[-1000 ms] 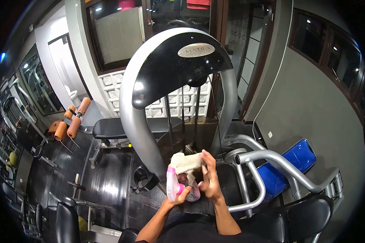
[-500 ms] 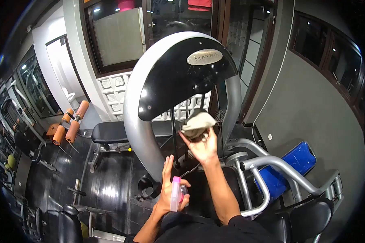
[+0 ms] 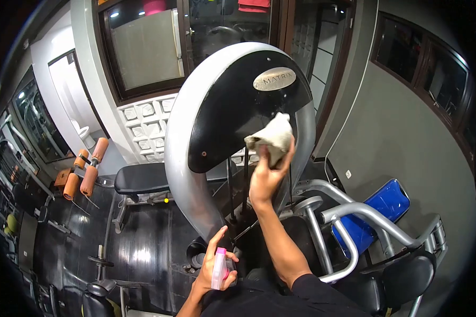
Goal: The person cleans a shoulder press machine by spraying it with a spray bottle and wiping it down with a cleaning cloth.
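My right hand [image 3: 269,178] grips a crumpled whitish cloth [image 3: 274,135], raised against the lower right of a glossy black machine panel [image 3: 230,108]. A few pale spots dot the panel just above the cloth, under the oval MATRIX badge [image 3: 274,78]. The panel sits in a rounded silver frame [image 3: 181,127]. Lower down, close to my body, my left hand [image 3: 208,269] is wrapped round a small clear spray bottle [image 3: 217,272] with a pink top, the index finger stretched upward.
A black padded bench [image 3: 140,179] stands behind to the left, beside orange foam rollers [image 3: 89,180]. Curved silver bars [image 3: 373,219] and a blue padded board [image 3: 383,203] are on the right. A black seat pad [image 3: 409,282] is at lower right.
My right hand has lifted the cloth from below the panel up onto its lower right part. My left hand with the spray bottle has dropped slightly down and left. The view has shifted a little.
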